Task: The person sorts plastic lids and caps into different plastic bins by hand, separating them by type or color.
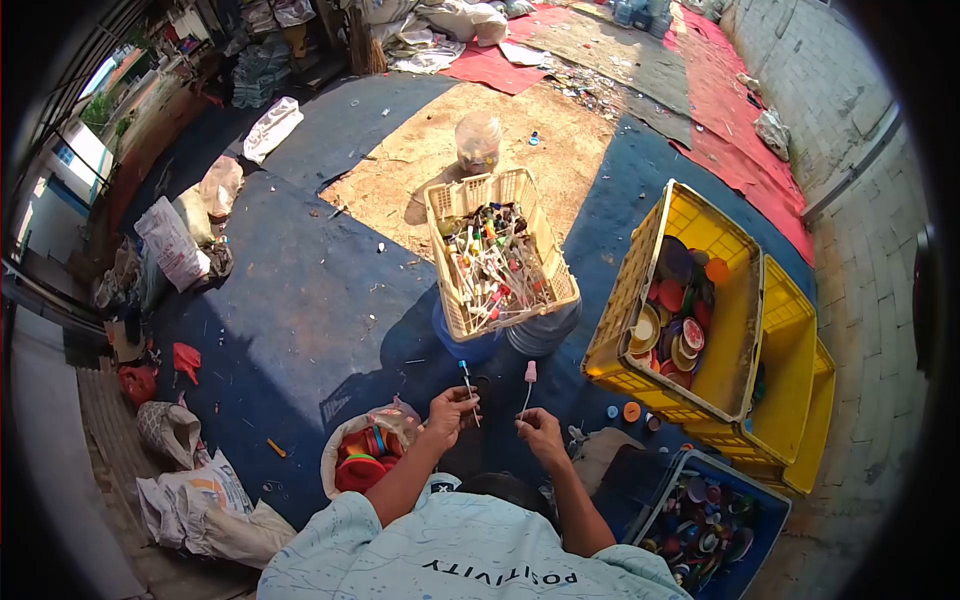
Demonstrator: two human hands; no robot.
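My left hand [453,412] is closed on a thin pale tube with a blue tip [464,368], held upright. To its right, my right hand [541,434] pinches the lower end of a thin, slightly bent tube with a pink cap [530,372] on top. Both hands are apart, just in front of a cream plastic crate [455,318] that holds many similar tubes and caps [497,262] in mixed colours. The crate rests on a blue container [468,345] and a clear grey one [545,328].
Yellow crates [735,360] with round lids stand at the right, above a blue crate [775,520] of caps. A sack [332,450] of red and green lids sits near my left forearm. Behind the cream crate stands a clear tub [478,138]. Sacks [172,243] line the left side.
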